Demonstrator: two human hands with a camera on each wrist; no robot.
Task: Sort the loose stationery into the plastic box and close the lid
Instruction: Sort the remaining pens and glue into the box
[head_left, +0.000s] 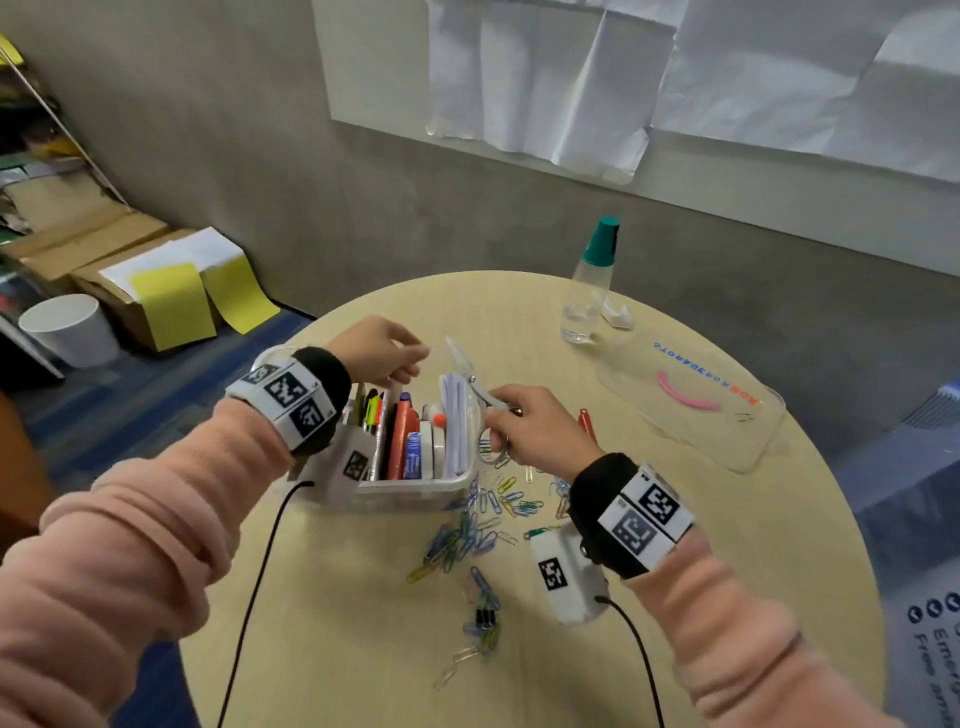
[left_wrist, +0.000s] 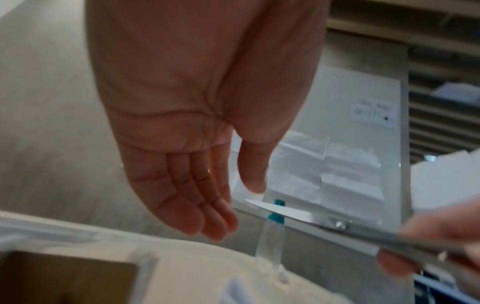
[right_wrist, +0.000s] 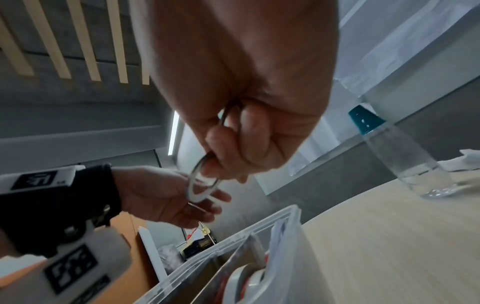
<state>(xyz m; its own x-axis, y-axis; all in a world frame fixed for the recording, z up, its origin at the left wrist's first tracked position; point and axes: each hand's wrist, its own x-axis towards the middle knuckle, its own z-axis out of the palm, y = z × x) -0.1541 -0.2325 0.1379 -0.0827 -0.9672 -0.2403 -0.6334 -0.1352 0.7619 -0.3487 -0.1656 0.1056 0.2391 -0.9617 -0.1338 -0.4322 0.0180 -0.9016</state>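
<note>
Steel scissors (head_left: 470, 375) gripped by handles in right hand (head_left: 540, 434), blades toward 11 o'clock for stowing; left hand (head_left: 376, 349) relaxed, empty, over box (head_left: 415, 486).

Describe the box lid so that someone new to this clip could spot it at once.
Start at the round wooden table and look to its far right edge, past the clear bottle. The lid lies flat there, apart from the plastic box. It alone is see-through, with a pink curved handle and coloured lettering.
</note>
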